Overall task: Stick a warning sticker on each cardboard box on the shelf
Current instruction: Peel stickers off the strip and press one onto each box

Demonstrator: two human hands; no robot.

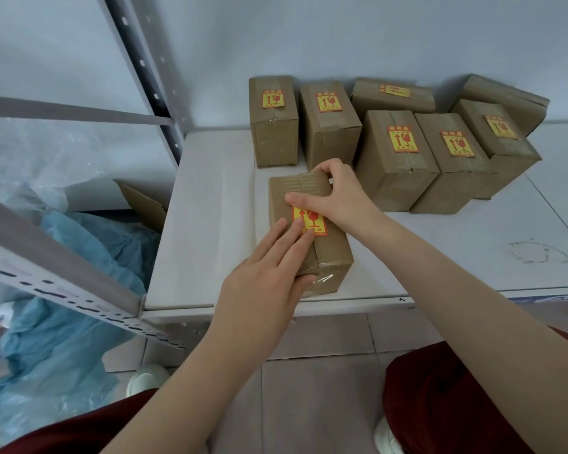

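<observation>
Red-clad knees point(456, 404) at bottom edge; above them L hand point(269, 267) lies flat, fingers straight & together, pressing yellow-red warning sticker point(313, 222) onto top of near box point(333, 257) at front of white shelf point(204, 224). R hand point(336, 194) grips box's far end, fingers curled over edge, thumb along top. Seven more boxes point(397, 158) stand behind, near wall, w/ stickers visible on six.

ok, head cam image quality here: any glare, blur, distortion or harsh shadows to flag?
Head view: lighting is soft and even, with only faint shadows beside the back boxes; the wide-angle lens skews the shelf post and rail at left; small glare on the clear tape at the corner of the near box; print on the back stickers is too soft to read.
</observation>
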